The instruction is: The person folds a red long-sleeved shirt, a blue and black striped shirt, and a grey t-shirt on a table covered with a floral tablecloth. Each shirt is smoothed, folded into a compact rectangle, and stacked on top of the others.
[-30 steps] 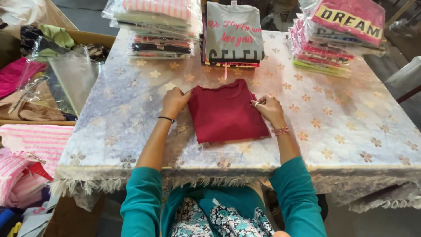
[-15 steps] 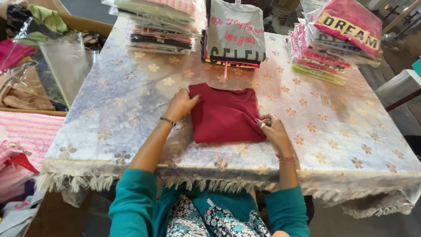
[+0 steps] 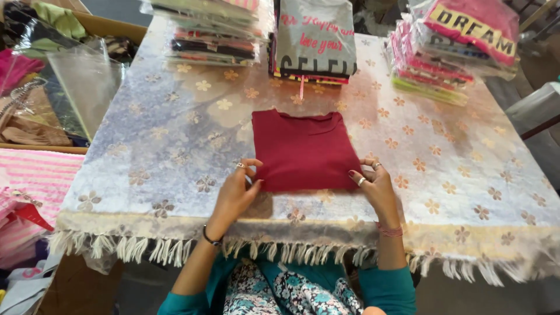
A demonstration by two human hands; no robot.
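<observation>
While two hands (image 3: 236, 192) (image 3: 376, 186) pinch one folded red garment (image 3: 304, 150), three clothing stacks (image 3: 315, 41) behind

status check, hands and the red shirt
Left hand and right hand pinch near corners of folded dark red shirt. Shirt flat on table. Nothing in the way.

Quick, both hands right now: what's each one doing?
Left hand: fingers pinching the near left corner of the folded red shirt.
Right hand: fingers gripping the shirt's near right corner.

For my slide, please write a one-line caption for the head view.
Two hands, left and right, grip the near corners of a folded red shirt on a flowered tablecloth.
</observation>
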